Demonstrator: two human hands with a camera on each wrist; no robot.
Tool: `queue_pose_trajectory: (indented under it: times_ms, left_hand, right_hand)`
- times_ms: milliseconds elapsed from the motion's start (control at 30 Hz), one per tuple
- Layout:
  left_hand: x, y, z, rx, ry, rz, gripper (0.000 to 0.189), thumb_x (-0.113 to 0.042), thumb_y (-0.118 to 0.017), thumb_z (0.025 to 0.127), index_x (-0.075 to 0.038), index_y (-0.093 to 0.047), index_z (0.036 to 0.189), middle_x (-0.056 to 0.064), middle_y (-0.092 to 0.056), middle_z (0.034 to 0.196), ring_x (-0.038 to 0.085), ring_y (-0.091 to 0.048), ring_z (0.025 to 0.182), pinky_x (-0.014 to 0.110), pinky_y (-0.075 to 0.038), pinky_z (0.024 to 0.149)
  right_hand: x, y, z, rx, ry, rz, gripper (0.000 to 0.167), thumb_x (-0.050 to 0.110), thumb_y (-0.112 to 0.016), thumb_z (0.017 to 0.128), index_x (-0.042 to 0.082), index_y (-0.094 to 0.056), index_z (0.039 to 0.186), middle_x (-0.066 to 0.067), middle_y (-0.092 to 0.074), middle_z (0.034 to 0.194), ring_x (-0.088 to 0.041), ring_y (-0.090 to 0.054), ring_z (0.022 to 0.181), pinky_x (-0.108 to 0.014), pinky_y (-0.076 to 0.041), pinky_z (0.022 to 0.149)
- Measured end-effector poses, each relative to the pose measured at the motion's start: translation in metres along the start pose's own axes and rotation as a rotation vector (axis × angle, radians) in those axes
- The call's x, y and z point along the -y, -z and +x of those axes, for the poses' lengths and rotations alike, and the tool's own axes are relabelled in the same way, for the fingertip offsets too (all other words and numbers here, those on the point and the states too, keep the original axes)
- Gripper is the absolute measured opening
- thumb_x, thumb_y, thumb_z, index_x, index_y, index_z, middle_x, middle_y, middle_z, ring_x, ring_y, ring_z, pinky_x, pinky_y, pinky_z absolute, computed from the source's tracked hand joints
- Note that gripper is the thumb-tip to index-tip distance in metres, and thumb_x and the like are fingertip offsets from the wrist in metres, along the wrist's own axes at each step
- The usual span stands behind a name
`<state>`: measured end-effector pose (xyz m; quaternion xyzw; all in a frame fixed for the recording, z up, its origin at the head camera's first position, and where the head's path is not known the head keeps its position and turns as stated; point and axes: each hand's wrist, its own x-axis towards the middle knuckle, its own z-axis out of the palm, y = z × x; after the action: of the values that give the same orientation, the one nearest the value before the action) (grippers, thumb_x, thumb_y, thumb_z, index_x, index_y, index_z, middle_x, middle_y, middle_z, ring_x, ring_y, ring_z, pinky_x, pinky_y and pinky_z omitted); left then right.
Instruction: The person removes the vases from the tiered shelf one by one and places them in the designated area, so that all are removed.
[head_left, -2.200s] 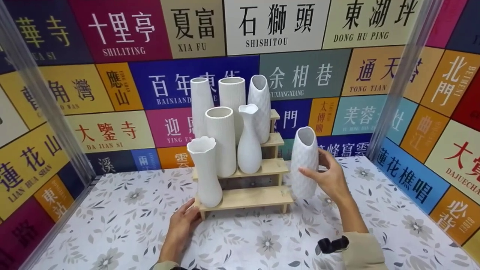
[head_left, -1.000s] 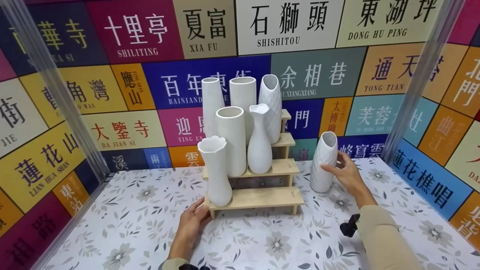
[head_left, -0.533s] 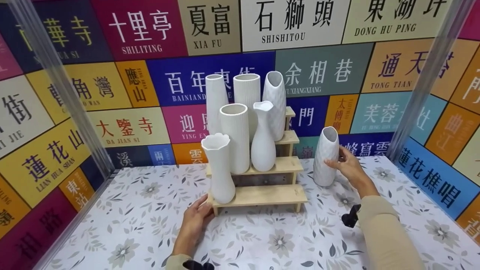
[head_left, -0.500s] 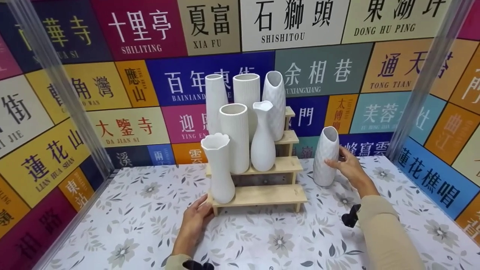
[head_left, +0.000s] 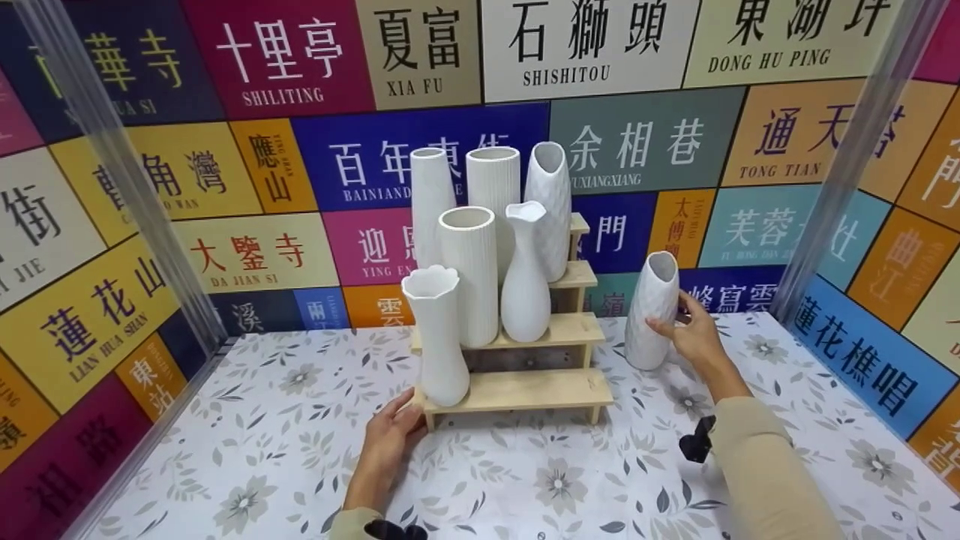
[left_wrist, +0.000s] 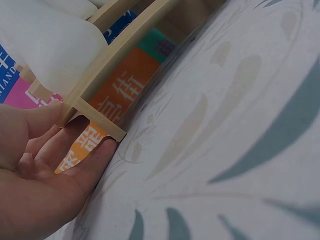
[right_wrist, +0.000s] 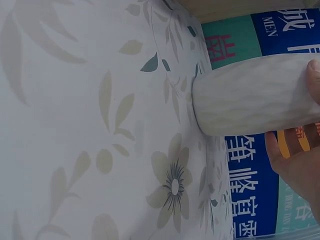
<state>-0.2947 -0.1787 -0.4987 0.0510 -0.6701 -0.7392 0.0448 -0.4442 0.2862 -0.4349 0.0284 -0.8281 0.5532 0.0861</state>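
White vase [head_left: 649, 319] just got moved a bit back and away from the stand [head_left: 525, 390], so it's off to its right, right hand [head_left: 696, 337] wrapped around it, left hand [head_left: 388, 436] gripping the stand's front-left corner.

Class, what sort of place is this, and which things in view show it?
Probably an indoor display or photo booth: colourful lettered walls meeting at corner posts, and a flower-patterned table with white vases on a stepped stand.
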Motion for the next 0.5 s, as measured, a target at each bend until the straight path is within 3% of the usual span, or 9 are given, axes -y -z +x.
queue_pose_trajectory:
  times_ms: [267,500]
  left_hand:
    - [0.002,-0.001,0.001,-0.012,0.011,-0.03,0.053,-0.014,-0.053,0.104,0.003,-0.037,0.151,0.03,-0.049,0.147,0.035,-0.054,0.133,0.041,-0.053,0.107]
    - [0.0,-0.004,0.001,-0.013,0.011,-0.035,0.051,-0.014,-0.05,0.105,0.003,-0.036,0.152,0.031,-0.049,0.146,0.035,-0.055,0.132,0.042,-0.053,0.108]
  right_hand:
    - [0.01,-0.005,-0.01,-0.079,-0.029,0.042,0.086,0.023,-0.071,0.095,0.006,-0.018,0.16,-0.024,-0.028,0.16,-0.042,-0.031,0.148,-0.054,-0.035,0.122]
    - [0.044,-0.018,-0.029,-0.393,-0.065,0.18,0.061,0.013,-0.064,0.096,0.003,-0.038,0.151,-0.017,-0.045,0.153,-0.029,-0.044,0.141,-0.039,-0.04,0.12]
